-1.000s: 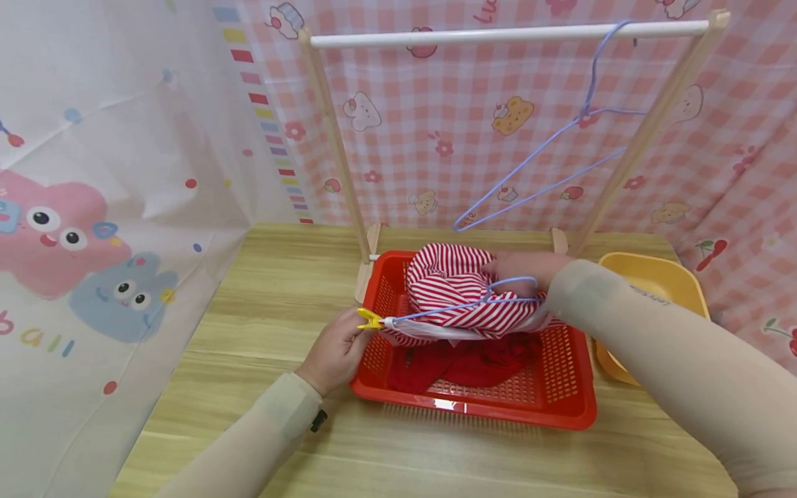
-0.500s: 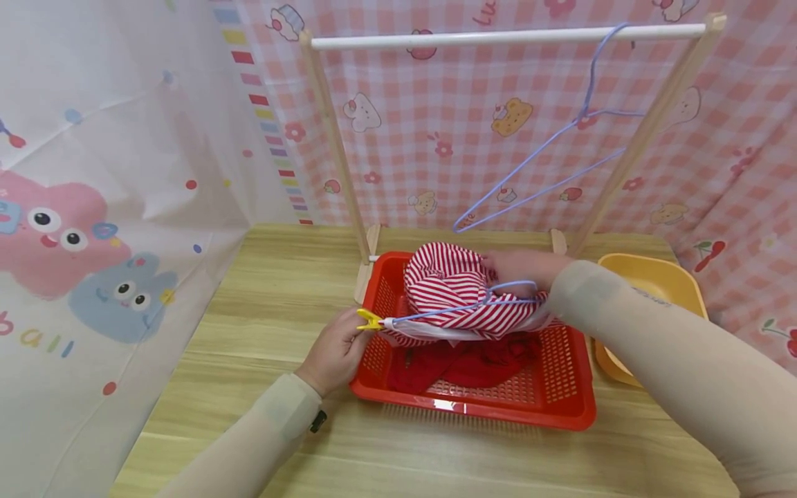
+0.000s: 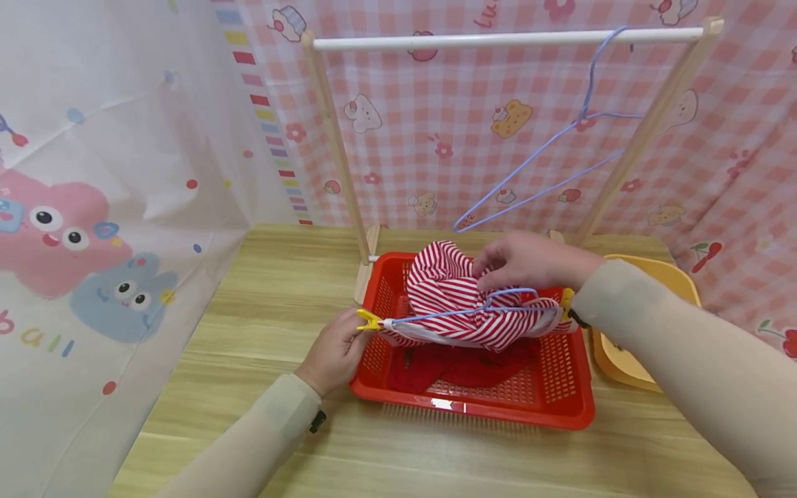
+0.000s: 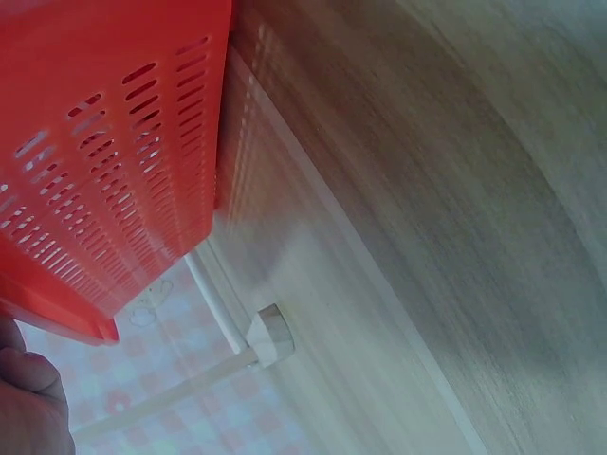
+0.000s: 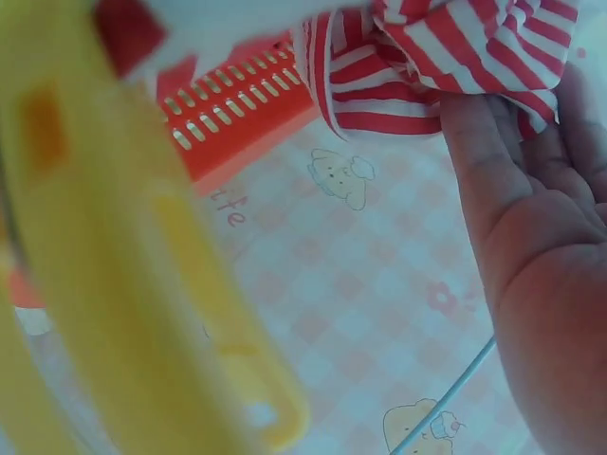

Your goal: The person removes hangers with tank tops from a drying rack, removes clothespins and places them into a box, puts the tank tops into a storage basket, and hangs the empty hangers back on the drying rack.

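A red-and-white striped garment (image 3: pixel 445 277) lies bunched over the red basket (image 3: pixel 467 401), its pale edge stretched along a blue hanger (image 3: pixel 436 315). Yellow clips sit at the hanger's left end (image 3: pixel 370 320) and right end (image 3: pixel 566 303); the right clip (image 5: pixel 142 246) looms blurred in the right wrist view. At the left end my left hand (image 3: pixel 333 353) grips the hanger below the clip, beside the basket's rim; its fingertips are hidden. My right hand (image 3: pixel 529 261) touches the garment from behind, with fingers loosely bent and thumb apart. Dark red cloth (image 3: pixel 448 366) lies in the basket.
Behind the basket stands a wooden rack (image 3: pixel 339 145) with a white bar (image 3: pixel 498 41). Another blue hanger (image 3: pixel 529 166) hangs at its right side. A yellow basin (image 3: pixel 679 277) is partly hidden behind my right forearm. Wood-grain table (image 3: pixel 274 277) surrounds the basket.
My right hand has risen out of the garment's folds and its wrist has shifted right, uncovering the right-hand clip. The left hand has stayed in place.
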Available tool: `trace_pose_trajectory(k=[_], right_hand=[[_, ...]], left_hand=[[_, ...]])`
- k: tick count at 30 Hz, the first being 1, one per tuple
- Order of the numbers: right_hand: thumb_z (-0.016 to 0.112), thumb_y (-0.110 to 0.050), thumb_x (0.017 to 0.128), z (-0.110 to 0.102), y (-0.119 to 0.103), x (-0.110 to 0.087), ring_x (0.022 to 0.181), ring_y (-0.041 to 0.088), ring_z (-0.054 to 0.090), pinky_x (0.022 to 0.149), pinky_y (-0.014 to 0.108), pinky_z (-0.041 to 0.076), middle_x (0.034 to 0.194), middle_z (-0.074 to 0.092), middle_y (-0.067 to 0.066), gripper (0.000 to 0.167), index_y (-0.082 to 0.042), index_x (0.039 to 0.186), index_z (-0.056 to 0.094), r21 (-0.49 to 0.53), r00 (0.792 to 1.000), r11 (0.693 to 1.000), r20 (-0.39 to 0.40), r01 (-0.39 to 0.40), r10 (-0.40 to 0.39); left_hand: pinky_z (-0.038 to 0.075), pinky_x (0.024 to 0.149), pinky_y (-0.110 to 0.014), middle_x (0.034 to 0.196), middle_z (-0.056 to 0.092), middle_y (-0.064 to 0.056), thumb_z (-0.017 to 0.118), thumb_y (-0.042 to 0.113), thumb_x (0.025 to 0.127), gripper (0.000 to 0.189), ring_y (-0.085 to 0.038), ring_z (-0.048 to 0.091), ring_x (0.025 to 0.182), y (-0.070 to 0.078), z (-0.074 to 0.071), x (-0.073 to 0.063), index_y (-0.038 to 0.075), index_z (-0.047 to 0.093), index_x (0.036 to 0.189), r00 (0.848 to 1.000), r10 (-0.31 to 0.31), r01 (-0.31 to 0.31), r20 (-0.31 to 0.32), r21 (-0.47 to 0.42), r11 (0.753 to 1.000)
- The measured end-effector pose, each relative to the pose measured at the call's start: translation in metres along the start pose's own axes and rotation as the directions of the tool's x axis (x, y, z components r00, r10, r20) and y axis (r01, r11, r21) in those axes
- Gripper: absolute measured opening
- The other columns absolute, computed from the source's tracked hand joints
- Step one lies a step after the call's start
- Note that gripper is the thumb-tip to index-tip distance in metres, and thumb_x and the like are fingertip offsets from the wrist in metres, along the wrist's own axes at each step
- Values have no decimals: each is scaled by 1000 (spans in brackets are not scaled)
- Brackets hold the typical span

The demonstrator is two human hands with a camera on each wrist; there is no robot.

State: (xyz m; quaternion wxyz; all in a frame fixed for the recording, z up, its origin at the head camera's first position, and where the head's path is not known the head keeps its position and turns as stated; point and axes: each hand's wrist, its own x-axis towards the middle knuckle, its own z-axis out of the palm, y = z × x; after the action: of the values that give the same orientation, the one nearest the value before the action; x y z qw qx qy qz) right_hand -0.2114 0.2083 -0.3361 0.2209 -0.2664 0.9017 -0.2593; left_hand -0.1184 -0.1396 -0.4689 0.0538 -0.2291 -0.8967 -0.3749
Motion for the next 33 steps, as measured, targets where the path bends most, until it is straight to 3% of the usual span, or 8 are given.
trace_pose_trajectory(k=[6,9,12,17,25,29,33], right_hand=[[83,-18,90,3,-1,-4,91,14,66,83,29,54,100,74,4,45,0,129,68,120,999,992,-26,27,-24],[84,-19,89,6,1,-4,86,15,63,77,29,53,96,72,6,59,3,139,62,93,999,995,-22,36,-34],[85,-24,88,9,0,-4,91,16,68,83,35,56,103,76,8,67,4,144,59,32,1000,999,10,22,-22],[83,-24,88,12,-1,-3,108,18,70,102,46,55,121,77,10,58,0,138,66,-59,997,998,70,20,-16],[74,-20,94,15,3,-3,98,16,67,97,46,56,105,76,3,33,-6,123,75,-227,971,955,182,191,-151],[65,-19,100,17,6,-8,101,22,68,97,51,55,101,70,3,19,-10,115,72,-303,963,934,244,191,-117],[57,-21,105,18,6,-13,123,36,66,109,58,49,127,70,17,32,-10,135,66,-346,964,931,265,117,-23]], left_hand=[[57,101,-48,118,72,-1,60,19,107,15,-20,63,115,1,-1,-1,16,74,111,1000,-2,2,3,2,1000],[56,101,-47,116,71,-1,60,18,107,14,-20,63,115,1,-1,-1,16,73,109,1000,-1,1,2,2,1000],[56,100,-47,114,71,-1,60,17,106,13,-20,62,114,1,-1,-1,15,73,108,1000,9,-9,0,1,1000],[55,98,-45,111,71,0,60,17,106,13,-19,63,111,0,-1,-2,15,73,108,1000,25,-25,-1,2,1000],[56,97,-45,111,71,0,60,18,107,14,-18,63,109,0,-2,-3,16,73,108,1000,25,-25,-4,-2,1000],[57,95,-45,109,70,-2,59,17,107,15,-19,63,106,0,-4,-4,14,73,109,1000,13,-13,-11,6,1000],[57,94,-45,108,69,-2,58,16,107,15,-18,63,105,-2,-5,-4,14,73,111,1000,-3,3,-16,4,1000]])
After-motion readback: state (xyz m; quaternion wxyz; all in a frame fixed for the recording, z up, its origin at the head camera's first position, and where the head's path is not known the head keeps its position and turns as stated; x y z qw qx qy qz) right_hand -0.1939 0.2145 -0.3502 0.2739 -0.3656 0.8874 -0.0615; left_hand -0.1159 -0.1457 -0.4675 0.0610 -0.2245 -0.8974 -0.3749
